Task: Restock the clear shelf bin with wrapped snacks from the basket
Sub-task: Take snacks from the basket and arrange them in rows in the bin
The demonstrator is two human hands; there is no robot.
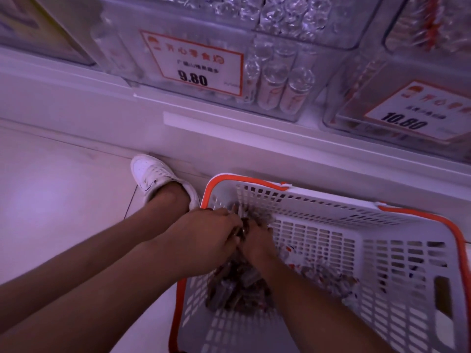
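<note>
Both hands are down in the white basket (397,250) with the orange rim, gathering a bunch of wrapped snacks (237,284) from the heap at its near-left end. The left hand (211,233) has its fingers (230,220) curled over the top of the bunch, and the right hand (254,238) curls in against it from the other side, so the two seem to be pinching one clump between them (how many pieces each holds is hidden under the knuckles and blurred). To do this step well, I would judge it best to close the fingers under the clump rather than only on top, since slippery wrappers are likely to slide out on the lift, and to take a modest handful that will clear the bin's front lip. The clear shelf bin (122,59) marked with the 9.80 price tag (195,63) sits above on the white shelf (229,128), well apart from the hands; its left part looks sparse while clear-wrapped rolls (277,85) stand at its right. A second bin with a 10.80 tag (413,115) stands beside it to the right. The basket rests on a pale tiled floor (63,187), close against the shelf base, and a white sneaker (155,177) is planted just to its left. The light is dim and purplish.
</note>
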